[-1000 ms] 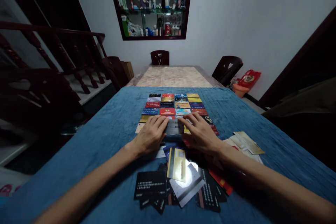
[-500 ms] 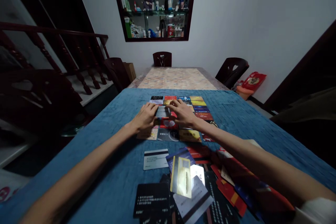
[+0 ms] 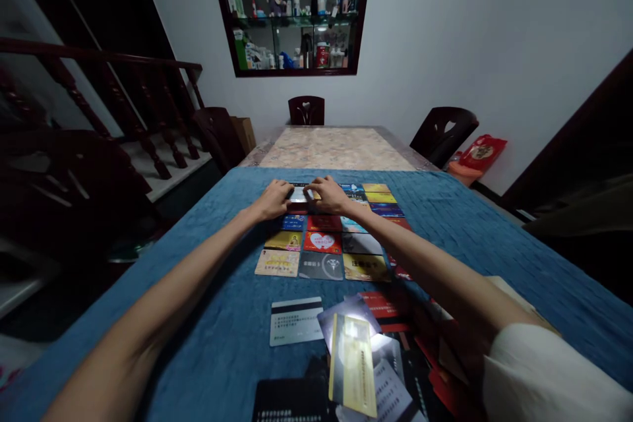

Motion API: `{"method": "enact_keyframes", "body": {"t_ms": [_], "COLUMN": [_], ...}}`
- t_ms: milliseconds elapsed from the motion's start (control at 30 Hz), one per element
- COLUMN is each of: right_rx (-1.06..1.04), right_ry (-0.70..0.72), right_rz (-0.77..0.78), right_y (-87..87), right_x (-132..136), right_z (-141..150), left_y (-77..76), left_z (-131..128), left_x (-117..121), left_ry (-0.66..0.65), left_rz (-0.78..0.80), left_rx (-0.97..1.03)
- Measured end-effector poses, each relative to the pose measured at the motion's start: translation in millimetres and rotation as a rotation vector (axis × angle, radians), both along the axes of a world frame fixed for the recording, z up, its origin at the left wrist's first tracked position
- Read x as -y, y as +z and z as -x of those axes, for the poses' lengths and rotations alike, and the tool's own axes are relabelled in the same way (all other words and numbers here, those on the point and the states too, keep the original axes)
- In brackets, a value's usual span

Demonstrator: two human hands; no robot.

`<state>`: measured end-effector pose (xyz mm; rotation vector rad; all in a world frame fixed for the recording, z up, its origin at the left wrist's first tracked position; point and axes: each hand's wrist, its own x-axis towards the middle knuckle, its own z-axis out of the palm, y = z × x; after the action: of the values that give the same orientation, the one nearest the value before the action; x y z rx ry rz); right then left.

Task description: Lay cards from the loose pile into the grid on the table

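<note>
Both my hands are over the far left part of a grid of printed plastic cards laid in rows on a blue cloth. Between them is a pale card (image 3: 299,195); my left hand (image 3: 275,200) grips its left edge with closed fingers. The curled fingers of my right hand (image 3: 330,197) pinch its right end. Nearer to me in the grid lie a red card with a white heart (image 3: 323,242), a grey card (image 3: 320,266) and a gold card (image 3: 364,266). My hands hide part of the far rows.
A loose pile of cards lies close to me, with a yellow card (image 3: 353,362) on top and a white striped card (image 3: 295,321) beside it. The blue cloth (image 3: 208,264) covers the near part of the table. Chairs, a railing (image 3: 99,56) and a wall cabinet stand around.
Both hands have moved farther away and slightly left, with the pale card between them. The near rows of the grid, hidden in part before, show more now. My view has shifted slightly.
</note>
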<state>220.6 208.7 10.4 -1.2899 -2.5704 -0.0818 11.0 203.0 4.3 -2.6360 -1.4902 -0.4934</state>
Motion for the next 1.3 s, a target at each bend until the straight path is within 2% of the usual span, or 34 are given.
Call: {"method": "enact_keyframes", "body": {"t_ms": [167,333,533,933,1300], "right_rx": [0.013,0.037,0.063,0.132,0.12], "right_ry": [-0.017,-0.041,-0.04,-0.037,-0.039], "right_rz": [0.022,0.04,0.061,0.096,0.112], "right_y": [-5.9,-12.1,-17.0,-16.0,-22.2], "right_x": [-23.7,-38.0,-45.0,-48.5,-49.5], "right_z": [3.8,8.0,13.7,19.1,20.2], "left_y": [-3.9,-5.9,-8.4,-14.0,-19.2], "left_z": [3.2,3.5,7.1,6.6,10.5], "left_x": [-26.4,-38.3,-42.5,-49.2,-48.3], "left_ry": [0.004,0.008,0.007,0.028,0.021], "left_rz": [0.044,0.079,0.115,0.146,0.125], "left_rx": [0.009,0.003,-0.004,-0.024,-0.013]}}
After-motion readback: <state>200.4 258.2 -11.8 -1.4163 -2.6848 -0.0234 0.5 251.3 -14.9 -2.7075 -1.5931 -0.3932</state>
